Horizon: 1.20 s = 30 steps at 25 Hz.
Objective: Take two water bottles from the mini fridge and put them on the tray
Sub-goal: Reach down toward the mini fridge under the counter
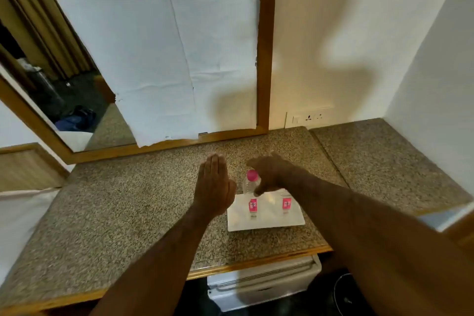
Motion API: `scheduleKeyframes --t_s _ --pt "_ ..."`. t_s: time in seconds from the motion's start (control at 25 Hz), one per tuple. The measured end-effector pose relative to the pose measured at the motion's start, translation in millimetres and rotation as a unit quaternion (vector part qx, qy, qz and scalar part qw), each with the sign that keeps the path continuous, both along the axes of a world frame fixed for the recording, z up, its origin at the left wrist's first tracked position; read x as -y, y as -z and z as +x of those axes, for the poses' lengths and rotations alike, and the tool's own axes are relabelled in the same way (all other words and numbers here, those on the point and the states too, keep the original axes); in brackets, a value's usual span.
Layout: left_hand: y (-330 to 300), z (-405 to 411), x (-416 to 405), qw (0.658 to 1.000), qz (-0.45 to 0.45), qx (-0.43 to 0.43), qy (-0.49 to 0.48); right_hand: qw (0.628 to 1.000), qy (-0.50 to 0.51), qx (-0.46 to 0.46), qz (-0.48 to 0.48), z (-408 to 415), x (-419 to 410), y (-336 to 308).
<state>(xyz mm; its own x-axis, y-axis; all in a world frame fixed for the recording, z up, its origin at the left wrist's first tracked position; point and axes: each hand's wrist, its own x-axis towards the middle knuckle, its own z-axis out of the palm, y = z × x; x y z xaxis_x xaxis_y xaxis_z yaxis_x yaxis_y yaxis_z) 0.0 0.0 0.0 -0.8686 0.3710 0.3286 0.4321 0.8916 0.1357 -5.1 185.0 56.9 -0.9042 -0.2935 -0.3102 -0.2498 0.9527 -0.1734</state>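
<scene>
Tray (266,220): white, on the worktop (128,200), above the mini fridge (264,282).

Left bottle (252,187): upright on the tray, pink cap.

Right bottle (286,204): on the tray, top hidden by the right hand (269,173).

Right hand: loosely curled, touching the left bottle; grip uncertain.

Left hand (214,187): flat, empty.

Task apparently near done.

Nothing can be read here. The left bottle (252,194) and the right bottle (286,204) on the white tray (266,220) each carry a pink label with white marks, but the marks are too small and blurred to make out.
</scene>
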Motion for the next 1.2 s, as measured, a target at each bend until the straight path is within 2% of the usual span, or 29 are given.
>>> scheduleKeyframes --t_s 0.04,0.16,0.2,0.32,0.4,0.48,0.6,0.68,0.84,0.96,1.2 --pt "4.0 -1.3 1.9 1.0 0.001 0.012 -0.006 0.999 -0.015 -0.02 0.028 2.5 2.2 2.1" --pt "6.7 9.0 9.7 1.0 0.007 0.009 -0.004 0.996 -0.033 -0.078 0.023 16.4 4.5 6.6" --pt "5.5 13.1 9.7 1.0 0.011 0.006 -0.01 0.997 -0.035 -0.07 0.02 22.5 2.9 -0.8" --pt "-3.1 38.3 1.5 0.999 0.03 -0.01 -0.035 0.999 -0.034 -0.032 -0.023 35.1 -12.9 -37.4" --pt "1.6 66.2 -11.8 0.999 0.035 -0.016 -0.038 0.998 -0.058 -0.01 -0.017 47.3 -32.8 -63.4" --pt "17.5 101.4 -37.8 1.0 0.018 -0.009 -0.004 0.997 -0.077 0.022 0.015 63.6 -63.0 -77.6" --pt "55.7 147.3 -99.8 0.995 0.004 0.03 0.091 0.99 -0.032 0.127 0.044 94.3 -122.4 -63.8" --pt "75.9 165.8 -150.7 0.986 -0.004 0.093 0.14 0.983 -0.003 0.166 0.071 116.5 -161.3 -33.2" --pt "112.7 161.2 -250.2 0.971 -0.051 0.16 0.171 0.982 0.103 0.134 0.086 169.3 -239.8 66.4" --pt "137.9 119.9 -295.1 0.967 -0.105 0.138 0.188 0.967 0.219 0.127 0.036 201.8 -274.2 156.5" --pt "196.1 74.8 -326.8 0.981 -0.064 0.086 0.16 0.929 0.36 0.087 -0.024 232.5 -300.6 323.2"
